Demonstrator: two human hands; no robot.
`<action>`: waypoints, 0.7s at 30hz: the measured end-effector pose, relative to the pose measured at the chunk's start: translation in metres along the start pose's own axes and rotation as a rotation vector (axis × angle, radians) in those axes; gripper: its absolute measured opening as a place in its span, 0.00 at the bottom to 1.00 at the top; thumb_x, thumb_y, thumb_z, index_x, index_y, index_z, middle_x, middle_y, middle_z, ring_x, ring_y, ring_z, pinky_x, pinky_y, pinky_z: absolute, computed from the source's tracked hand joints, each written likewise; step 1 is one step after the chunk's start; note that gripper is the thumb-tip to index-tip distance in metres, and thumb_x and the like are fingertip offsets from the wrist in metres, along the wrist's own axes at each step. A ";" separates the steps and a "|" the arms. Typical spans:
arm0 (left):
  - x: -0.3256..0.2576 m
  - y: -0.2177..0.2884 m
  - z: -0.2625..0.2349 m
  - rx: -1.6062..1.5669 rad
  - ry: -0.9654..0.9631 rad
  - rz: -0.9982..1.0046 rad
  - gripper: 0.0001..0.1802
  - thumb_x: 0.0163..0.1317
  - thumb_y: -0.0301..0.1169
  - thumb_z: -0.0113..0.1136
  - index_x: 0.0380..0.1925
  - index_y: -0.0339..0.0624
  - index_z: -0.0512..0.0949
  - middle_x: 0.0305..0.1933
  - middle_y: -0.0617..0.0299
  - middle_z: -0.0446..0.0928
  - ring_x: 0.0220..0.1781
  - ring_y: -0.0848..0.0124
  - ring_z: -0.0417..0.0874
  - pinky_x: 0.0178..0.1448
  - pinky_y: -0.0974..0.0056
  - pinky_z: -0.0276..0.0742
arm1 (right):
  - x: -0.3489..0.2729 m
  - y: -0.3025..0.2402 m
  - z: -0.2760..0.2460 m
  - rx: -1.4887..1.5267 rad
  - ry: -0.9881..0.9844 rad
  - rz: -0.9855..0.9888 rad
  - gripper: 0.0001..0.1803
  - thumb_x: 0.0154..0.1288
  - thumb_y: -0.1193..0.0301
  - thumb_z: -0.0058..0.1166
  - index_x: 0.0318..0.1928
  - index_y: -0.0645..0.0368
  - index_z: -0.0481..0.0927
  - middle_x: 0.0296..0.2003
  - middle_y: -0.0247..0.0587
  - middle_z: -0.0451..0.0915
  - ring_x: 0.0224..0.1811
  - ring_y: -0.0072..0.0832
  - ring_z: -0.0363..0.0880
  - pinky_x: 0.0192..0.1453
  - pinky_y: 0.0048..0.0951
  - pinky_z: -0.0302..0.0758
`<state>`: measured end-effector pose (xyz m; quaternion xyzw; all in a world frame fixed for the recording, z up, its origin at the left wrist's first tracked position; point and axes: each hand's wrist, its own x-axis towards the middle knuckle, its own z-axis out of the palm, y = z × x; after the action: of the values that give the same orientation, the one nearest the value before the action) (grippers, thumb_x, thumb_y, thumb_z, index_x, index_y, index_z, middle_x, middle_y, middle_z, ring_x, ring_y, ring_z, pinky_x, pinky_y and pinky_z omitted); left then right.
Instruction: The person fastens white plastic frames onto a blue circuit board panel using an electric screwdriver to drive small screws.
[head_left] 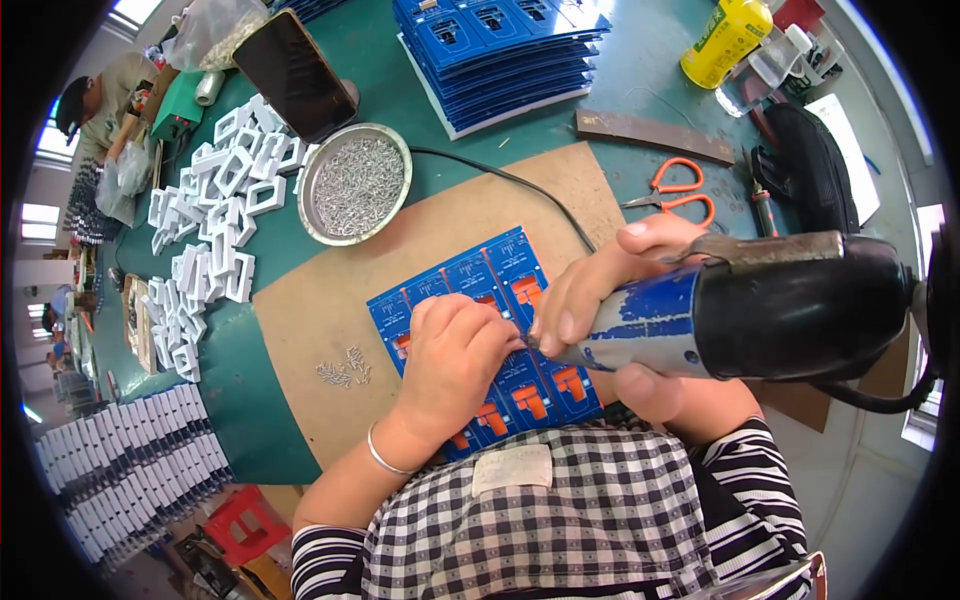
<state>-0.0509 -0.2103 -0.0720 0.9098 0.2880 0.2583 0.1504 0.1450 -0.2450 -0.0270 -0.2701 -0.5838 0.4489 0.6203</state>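
My right hand [610, 290] is wrapped round an electric screwdriver [760, 308] with a worn blue and grey front and a black rear. Its tip points left, down at a blue circuit board panel [415, 297] with orange parts on it. Beside that tip, my left hand [450, 355] rests on the panel with its fingers pinched together; what they hold, if anything, is hidden. The panel lies on a brown board [300, 300]. Left of it is a small pile of loose screws [345, 370], and beyond it stands a round metal dish [355, 185] full of screws.
White plastic frames [220, 215] are heaped at left, near a phone [295, 75]. Stacked blue panels [500, 60] stand at the back. Orange-handled scissors [682, 190], a dark bar [655, 137] and a yellow bottle [725, 45] lie right. A co-worker [115, 105] sits far left.
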 end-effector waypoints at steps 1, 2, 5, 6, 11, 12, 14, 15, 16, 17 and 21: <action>0.000 0.000 0.000 -0.010 0.008 0.002 0.11 0.45 0.30 0.68 0.30 0.46 0.77 0.33 0.66 0.75 0.40 0.65 0.74 0.47 0.58 0.66 | 0.000 0.000 0.001 -0.010 0.006 0.011 0.40 0.60 0.64 0.62 0.65 0.54 0.50 0.34 0.40 0.76 0.36 0.35 0.80 0.45 0.36 0.78; 0.000 0.000 0.001 -0.014 0.013 -0.001 0.11 0.45 0.30 0.68 0.30 0.46 0.77 0.33 0.66 0.75 0.40 0.65 0.74 0.47 0.58 0.66 | 0.001 0.002 0.002 -0.014 0.001 0.015 0.40 0.60 0.64 0.62 0.65 0.54 0.50 0.34 0.40 0.76 0.36 0.35 0.80 0.45 0.36 0.78; 0.006 0.003 0.003 -0.062 0.048 0.046 0.11 0.45 0.30 0.67 0.30 0.45 0.77 0.32 0.66 0.74 0.40 0.65 0.74 0.46 0.58 0.66 | 0.000 0.000 0.000 -0.051 -0.023 -0.041 0.42 0.60 0.66 0.62 0.66 0.55 0.49 0.34 0.42 0.76 0.36 0.35 0.80 0.45 0.36 0.78; 0.002 0.001 0.002 -0.057 0.040 0.033 0.11 0.45 0.29 0.68 0.30 0.45 0.77 0.32 0.66 0.74 0.40 0.65 0.74 0.46 0.58 0.67 | 0.001 0.006 0.001 -0.021 -0.032 -0.045 0.41 0.59 0.67 0.62 0.65 0.55 0.49 0.34 0.42 0.76 0.35 0.35 0.80 0.44 0.36 0.78; -0.004 -0.007 -0.007 -0.088 0.048 0.015 0.12 0.45 0.29 0.69 0.31 0.45 0.78 0.33 0.65 0.75 0.43 0.64 0.75 0.49 0.58 0.68 | 0.010 0.016 0.008 0.063 -0.054 -0.074 0.39 0.55 0.72 0.62 0.63 0.56 0.53 0.32 0.43 0.77 0.33 0.34 0.79 0.41 0.35 0.78; -0.004 -0.009 -0.019 -0.104 0.067 -0.025 0.12 0.45 0.29 0.69 0.32 0.44 0.78 0.34 0.64 0.76 0.44 0.63 0.76 0.50 0.58 0.68 | 0.012 0.018 0.009 0.077 -0.059 -0.079 0.39 0.55 0.73 0.62 0.62 0.56 0.53 0.31 0.43 0.77 0.33 0.34 0.79 0.41 0.35 0.78; -0.007 -0.019 -0.041 -0.089 0.139 -0.114 0.11 0.48 0.29 0.68 0.32 0.44 0.79 0.36 0.63 0.77 0.45 0.61 0.77 0.52 0.58 0.68 | 0.015 0.020 0.007 0.097 -0.061 -0.083 0.38 0.53 0.75 0.62 0.61 0.57 0.55 0.31 0.44 0.77 0.32 0.34 0.79 0.40 0.34 0.78; -0.015 -0.029 -0.052 -0.050 0.193 -0.175 0.10 0.49 0.28 0.68 0.33 0.44 0.80 0.37 0.62 0.78 0.46 0.60 0.77 0.52 0.58 0.68 | 0.016 0.023 0.008 0.114 -0.066 -0.082 0.38 0.52 0.76 0.62 0.61 0.57 0.56 0.30 0.44 0.77 0.31 0.34 0.79 0.39 0.34 0.78; -0.024 -0.039 -0.067 0.001 0.236 -0.235 0.08 0.50 0.27 0.67 0.32 0.44 0.80 0.36 0.62 0.78 0.45 0.60 0.77 0.52 0.58 0.68 | 0.018 0.024 0.011 0.139 -0.072 -0.082 0.37 0.52 0.76 0.62 0.60 0.57 0.56 0.30 0.44 0.77 0.31 0.33 0.79 0.38 0.34 0.78; -0.033 -0.047 -0.078 0.054 0.278 -0.296 0.07 0.51 0.27 0.66 0.32 0.44 0.80 0.36 0.61 0.79 0.45 0.60 0.78 0.52 0.58 0.69 | 0.021 0.027 0.015 0.168 -0.079 -0.082 0.37 0.51 0.77 0.62 0.59 0.57 0.57 0.29 0.44 0.77 0.30 0.33 0.79 0.38 0.34 0.78; -0.068 -0.068 -0.105 0.136 0.312 -0.486 0.05 0.53 0.27 0.64 0.31 0.43 0.81 0.35 0.61 0.79 0.45 0.62 0.77 0.52 0.58 0.67 | 0.020 0.016 0.037 0.024 -0.139 0.020 0.35 0.52 0.72 0.66 0.57 0.58 0.59 0.28 0.44 0.76 0.28 0.32 0.78 0.36 0.33 0.77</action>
<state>-0.1872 -0.1845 -0.0398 0.7716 0.5335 0.3316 0.1005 0.1040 -0.2271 -0.0246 -0.2368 -0.6174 0.4797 0.5767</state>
